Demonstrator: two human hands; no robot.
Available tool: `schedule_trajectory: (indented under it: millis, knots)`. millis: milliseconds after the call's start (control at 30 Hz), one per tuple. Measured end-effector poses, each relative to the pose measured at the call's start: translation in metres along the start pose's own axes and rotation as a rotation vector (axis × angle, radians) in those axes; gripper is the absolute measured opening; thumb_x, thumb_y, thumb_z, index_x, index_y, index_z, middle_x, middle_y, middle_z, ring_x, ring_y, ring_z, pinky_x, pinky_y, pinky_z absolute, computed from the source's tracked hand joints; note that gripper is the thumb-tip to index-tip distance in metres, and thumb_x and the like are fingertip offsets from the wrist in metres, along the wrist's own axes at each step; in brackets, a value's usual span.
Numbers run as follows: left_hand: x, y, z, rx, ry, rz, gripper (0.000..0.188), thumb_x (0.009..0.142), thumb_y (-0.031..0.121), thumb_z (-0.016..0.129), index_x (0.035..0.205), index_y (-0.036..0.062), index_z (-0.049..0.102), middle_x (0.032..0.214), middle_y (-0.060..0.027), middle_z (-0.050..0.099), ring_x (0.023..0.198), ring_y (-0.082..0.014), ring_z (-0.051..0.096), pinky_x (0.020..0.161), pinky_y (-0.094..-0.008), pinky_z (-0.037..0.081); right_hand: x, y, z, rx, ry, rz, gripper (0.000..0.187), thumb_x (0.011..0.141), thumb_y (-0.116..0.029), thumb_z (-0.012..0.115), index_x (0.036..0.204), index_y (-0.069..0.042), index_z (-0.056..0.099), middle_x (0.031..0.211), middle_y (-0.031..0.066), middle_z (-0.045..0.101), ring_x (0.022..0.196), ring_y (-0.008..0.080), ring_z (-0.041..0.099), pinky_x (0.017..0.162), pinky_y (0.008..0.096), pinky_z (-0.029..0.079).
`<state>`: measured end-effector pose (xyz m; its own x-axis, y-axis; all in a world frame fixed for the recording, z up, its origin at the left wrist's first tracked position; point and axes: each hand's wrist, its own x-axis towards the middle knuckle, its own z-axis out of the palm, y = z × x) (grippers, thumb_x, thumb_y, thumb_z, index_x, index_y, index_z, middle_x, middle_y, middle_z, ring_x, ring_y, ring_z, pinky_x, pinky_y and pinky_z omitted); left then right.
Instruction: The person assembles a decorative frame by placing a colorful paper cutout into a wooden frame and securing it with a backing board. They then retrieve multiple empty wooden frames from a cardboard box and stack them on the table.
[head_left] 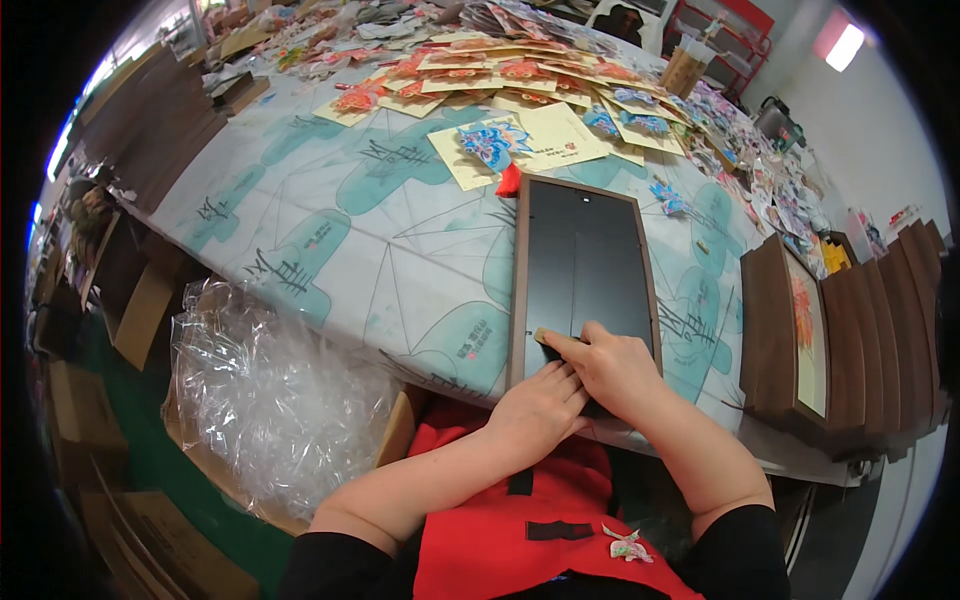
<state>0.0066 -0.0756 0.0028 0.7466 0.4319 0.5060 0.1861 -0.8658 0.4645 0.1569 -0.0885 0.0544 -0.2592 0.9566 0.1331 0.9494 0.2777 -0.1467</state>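
Note:
A brown picture frame (518, 290) lies on the near edge of the table, its black backing board (580, 260) facing up. My right hand (615, 368) is over the lower part of the board, curled, with its forefinger and thumb on a small tan piece (541, 336) at the frame's left inner edge. My left hand (535, 418) rests by the frame's near end, fingers stretched and close together, partly under the right hand. A red object (509, 181) touches the frame's far left corner.
Cream cards with blue (490, 145) and orange (525, 70) paper cutouts spread across the far side. Brown frames stand stacked at the right (865, 340) and far left (150, 120). A carton of clear plastic bags (270, 400) sits below the table's left edge. A cup (688, 65) stands far right.

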Motion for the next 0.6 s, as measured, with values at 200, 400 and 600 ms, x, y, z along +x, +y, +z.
schedule_trajectory:
  millis: [200,400,600]
  knots:
    - [0.002,0.001,-0.001,-0.030,-0.041,-0.007,0.046,0.070,0.021,0.070,0.107,-0.0022,0.056,0.110,-0.0161,0.057,0.108,-0.0310,0.052,0.097,-0.0395,0.040,-0.005,0.012,0.013,0.184,0.065,0.055,0.032,0.082,-0.017,0.054,0.112,-0.025,0.061,0.074,0.0088,0.051,0.060,0.0273,0.055,0.053,0.0382,0.046]
    - [0.000,0.000,-0.001,0.011,-0.034,-0.003,0.045,0.072,0.022,0.069,0.107,-0.0024,0.056,0.111,-0.0159,0.057,0.109,-0.0312,0.052,0.097,-0.0398,0.040,0.003,-0.004,-0.002,0.072,-0.056,0.078,0.032,0.083,-0.016,0.058,0.113,-0.025,0.062,0.074,0.0100,0.051,0.063,0.0288,0.056,0.057,0.0375,0.047]
    - [0.005,0.004,-0.001,0.027,-0.015,0.020,0.046,0.074,0.024,0.068,0.109,-0.0025,0.056,0.115,-0.0156,0.056,0.111,-0.0311,0.052,0.096,-0.0395,0.041,0.002,0.039,0.011,0.311,0.287,0.022,0.032,0.086,-0.010,0.052,0.117,-0.014,0.056,0.078,0.0142,0.057,0.066,0.0293,0.058,0.059,0.0384,0.047]
